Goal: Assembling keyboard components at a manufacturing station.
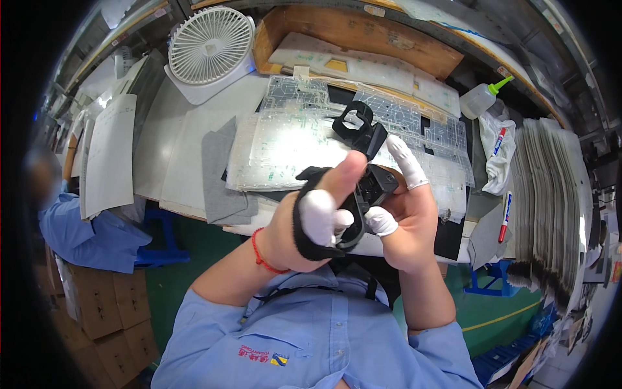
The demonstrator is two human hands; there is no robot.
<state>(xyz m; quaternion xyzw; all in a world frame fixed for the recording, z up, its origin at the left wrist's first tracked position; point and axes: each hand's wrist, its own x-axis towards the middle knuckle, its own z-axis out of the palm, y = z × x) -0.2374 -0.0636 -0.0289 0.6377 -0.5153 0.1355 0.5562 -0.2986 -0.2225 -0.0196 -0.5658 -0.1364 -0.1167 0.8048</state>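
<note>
The person holds a small black device [363, 188] up in front of the chest, above the near edge of the desk [168, 149], with both hands closed about it. The left hand [311, 220] wears a black strap across the palm and a white finger cot; its grip is pressed to the device's left side, with one bare finger sticking straight up past it. The right hand [408, 220] cups the device from the right, thumb cot pressed against its lower face, while its cot-covered forefinger points up and touches nothing.

The hold looks thin: with two fingers lifted off, the device rests on thumbs and palms, and smooth cots could let it slip down onto the clear printed film sheets [304, 136] just behind and below it. A fall there could scratch or crease the top sheet. The strap could also snag on the device's loop-shaped upper part.

Much stays unclear. The device's underside and the exact contact points lie behind the fingers. Whether the loop is one piece with the body cannot be told. Left of the device, a second person in a blue sleeve [91, 233] is cut off by the dark rim.
</note>
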